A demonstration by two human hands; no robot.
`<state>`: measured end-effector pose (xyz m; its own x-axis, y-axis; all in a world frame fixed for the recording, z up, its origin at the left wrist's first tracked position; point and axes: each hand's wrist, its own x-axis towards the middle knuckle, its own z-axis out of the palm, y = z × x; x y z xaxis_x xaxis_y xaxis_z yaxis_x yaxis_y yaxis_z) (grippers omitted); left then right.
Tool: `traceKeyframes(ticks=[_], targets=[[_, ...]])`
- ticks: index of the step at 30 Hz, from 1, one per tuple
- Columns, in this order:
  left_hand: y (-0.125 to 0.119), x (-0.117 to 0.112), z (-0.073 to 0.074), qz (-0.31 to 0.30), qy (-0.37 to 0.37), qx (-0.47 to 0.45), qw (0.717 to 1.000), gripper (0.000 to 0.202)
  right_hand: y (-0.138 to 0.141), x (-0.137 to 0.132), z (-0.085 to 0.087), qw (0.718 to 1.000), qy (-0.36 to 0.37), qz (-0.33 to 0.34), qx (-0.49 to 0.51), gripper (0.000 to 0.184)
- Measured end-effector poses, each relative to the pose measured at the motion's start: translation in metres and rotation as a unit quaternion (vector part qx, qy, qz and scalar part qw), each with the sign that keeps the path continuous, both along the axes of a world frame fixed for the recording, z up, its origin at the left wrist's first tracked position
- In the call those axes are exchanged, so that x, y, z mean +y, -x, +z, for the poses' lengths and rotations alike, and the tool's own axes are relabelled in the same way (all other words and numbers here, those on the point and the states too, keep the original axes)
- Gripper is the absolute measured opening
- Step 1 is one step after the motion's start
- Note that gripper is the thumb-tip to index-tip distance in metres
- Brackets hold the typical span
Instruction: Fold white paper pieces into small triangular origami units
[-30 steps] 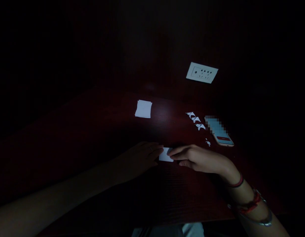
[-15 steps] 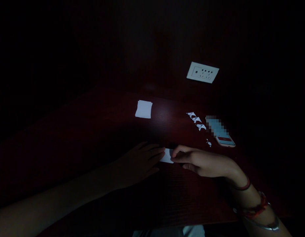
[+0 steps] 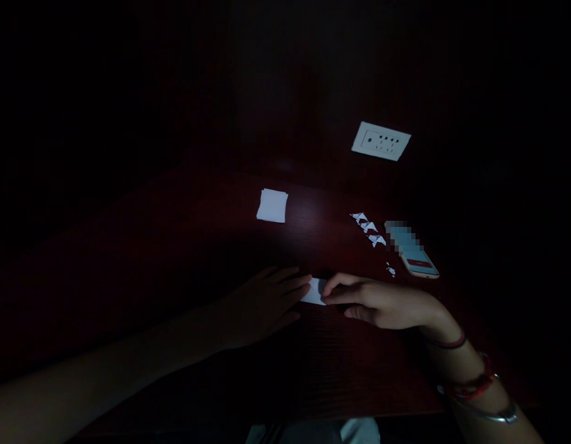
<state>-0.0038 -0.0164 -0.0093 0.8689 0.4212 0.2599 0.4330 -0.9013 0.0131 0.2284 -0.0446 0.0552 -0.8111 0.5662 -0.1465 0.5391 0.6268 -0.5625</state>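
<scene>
A small white folded paper (image 3: 314, 291) lies on the dark red table (image 3: 313, 370) between my two hands. My left hand (image 3: 262, 303) lies flat with its fingers stretched out, the fingertips pressing on the paper's left edge. My right hand (image 3: 382, 303) has its fingers curled, thumb and forefinger pinched on the paper's right edge. Red bands and a metal bangle circle my right wrist.
A stack of white paper squares (image 3: 272, 205) lies farther back. Three small folded paper pieces (image 3: 369, 227) sit in a row beside a phone (image 3: 412, 251), with a tiny scrap (image 3: 390, 269) nearer. A white socket plate (image 3: 380, 141) is on the wall. The room is very dark.
My right hand has slid a little to the right and covers more of the paper. My left hand has spread slightly and stays on the paper's left edge.
</scene>
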Motion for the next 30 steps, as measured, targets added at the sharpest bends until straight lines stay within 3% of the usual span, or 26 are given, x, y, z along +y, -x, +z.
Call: traceKeyframes(ticks=[3,8,13,30], targets=[[0.0,-0.001,0.001,0.002,0.014,0.008,1.0,0.04,0.0,0.001,0.001,1.0,-0.018,-0.015,0.015,0.036],[-0.001,-0.001,0.0,0.007,0.023,0.012,1.0,0.041,-0.001,0.011,-0.014,0.985,-0.13,-0.104,0.04,0.037],[-0.001,-0.001,-0.001,0.005,0.018,0.005,1.0,0.039,0.001,0.022,-0.029,0.981,-0.168,-0.091,0.032,0.028],[-0.003,0.001,-0.001,0.006,0.026,0.01,1.0,0.039,0.007,0.014,-0.031,0.977,-0.201,-0.072,0.01,0.023]])
